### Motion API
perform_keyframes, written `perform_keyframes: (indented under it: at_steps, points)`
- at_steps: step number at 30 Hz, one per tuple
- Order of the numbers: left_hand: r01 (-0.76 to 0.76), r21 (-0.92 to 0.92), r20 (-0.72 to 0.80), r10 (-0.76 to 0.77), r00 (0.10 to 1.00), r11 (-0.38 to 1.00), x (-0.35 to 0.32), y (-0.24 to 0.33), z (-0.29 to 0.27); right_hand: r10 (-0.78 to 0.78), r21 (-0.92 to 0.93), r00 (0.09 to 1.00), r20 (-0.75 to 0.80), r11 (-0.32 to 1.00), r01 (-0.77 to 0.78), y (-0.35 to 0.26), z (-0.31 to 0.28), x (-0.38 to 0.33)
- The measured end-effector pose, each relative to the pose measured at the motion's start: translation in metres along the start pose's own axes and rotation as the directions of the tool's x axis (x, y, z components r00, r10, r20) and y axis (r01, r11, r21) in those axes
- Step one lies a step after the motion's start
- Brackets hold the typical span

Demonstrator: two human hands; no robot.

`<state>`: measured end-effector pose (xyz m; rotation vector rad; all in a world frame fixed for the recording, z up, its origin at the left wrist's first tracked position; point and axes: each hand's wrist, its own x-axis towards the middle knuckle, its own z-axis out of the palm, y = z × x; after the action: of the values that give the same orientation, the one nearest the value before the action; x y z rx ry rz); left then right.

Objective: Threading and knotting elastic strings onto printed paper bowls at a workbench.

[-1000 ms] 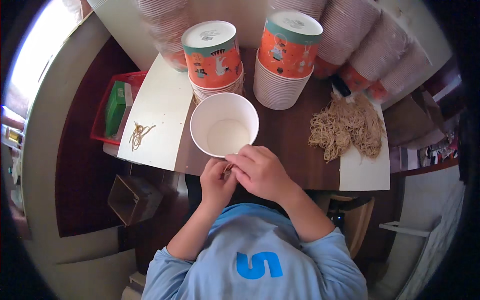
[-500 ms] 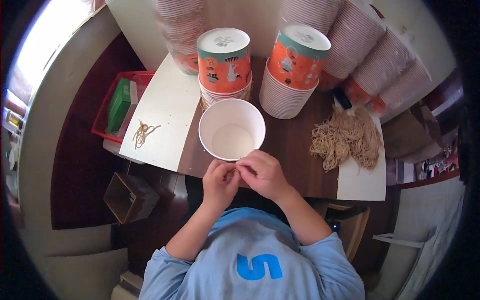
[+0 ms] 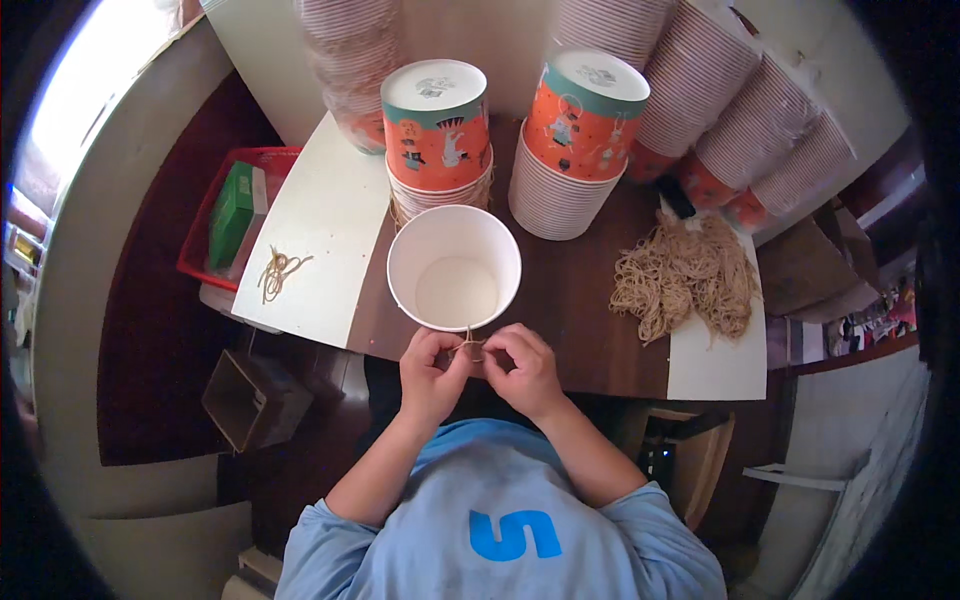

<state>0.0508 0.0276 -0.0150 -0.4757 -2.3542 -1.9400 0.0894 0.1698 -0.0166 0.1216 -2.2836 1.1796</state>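
Note:
A white paper bucket [image 3: 408,262] stands upright, mouth up, near the table's front edge. Just at its near rim, my left hand [image 3: 430,378] pinches a thin tan string [image 3: 468,343]. My right hand [image 3: 525,374] pinches the same string from the other side. Between the fingertips the string crosses over itself, and a short piece rises against the rim. Whether it is attached to the bucket I cannot tell. A large tangled heap of tan strings [image 3: 690,275] lies to the right, and a few loose strings [image 3: 282,272] lie at the left.
Two stacks of nested paper buckets, a left one [image 3: 437,145] and a right one [image 3: 580,130], stand upside down behind the bucket. Wrapped stacks [image 3: 705,90] lean at the back right. A black object [image 3: 676,197] lies by the heap. A red crate [image 3: 195,240] sits left of the table.
My hands have drawn slightly apart, the right one moving away from the left. The string between them now shows. The whole view has shifted a little.

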Motion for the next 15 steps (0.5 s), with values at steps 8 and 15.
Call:
perform_keyframes:
  at_steps: [8,15]
  points:
    - [0.037,0.045,0.027,-0.038,0.999,0.998,0.003,0.002,-0.006,-0.037,-0.083,0.997,-0.069,0.996,0.031,-0.011,-0.007,-0.001]
    - [-0.026,0.069,0.017,0.025,1.000,0.997,0.004,0.013,-0.003,-0.182,-0.286,0.981,-0.065,0.945,0.156,-0.021,-0.010,0.013]
